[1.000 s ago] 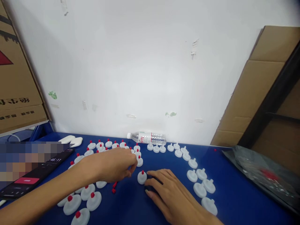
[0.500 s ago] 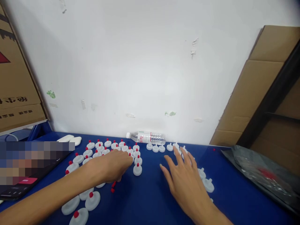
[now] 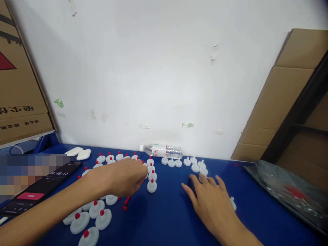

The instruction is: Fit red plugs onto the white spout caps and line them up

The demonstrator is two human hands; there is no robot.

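Several white round caps with red tips (image 3: pixel 103 218) lie on the left of a blue table (image 3: pixel 164 218). A row of plain white caps (image 3: pixel 195 167) curves along the right. My left hand (image 3: pixel 123 177) hovers over the red-tipped group, fingers curled together near one red-tipped cap (image 3: pixel 152 185); what they hold is hidden. My right hand (image 3: pixel 210 198) lies over the plain white caps, fingers spread and bent down onto them, covering some. Loose red tips (image 3: pixel 125 202) lie below my left hand.
A clear water bottle (image 3: pixel 161 150) lies on its side against the white wall. A phone showing a timer (image 3: pixel 38 186) sits at the left beside two white oval cases (image 3: pixel 78 152). Cardboard boxes stand at both sides, and a grey plastic bag (image 3: pixel 289 191) lies at right.
My right hand left the red-tipped cap at the centre and moved right onto the plain white caps. That cap now stands further back. My left hand stayed nearly in place.
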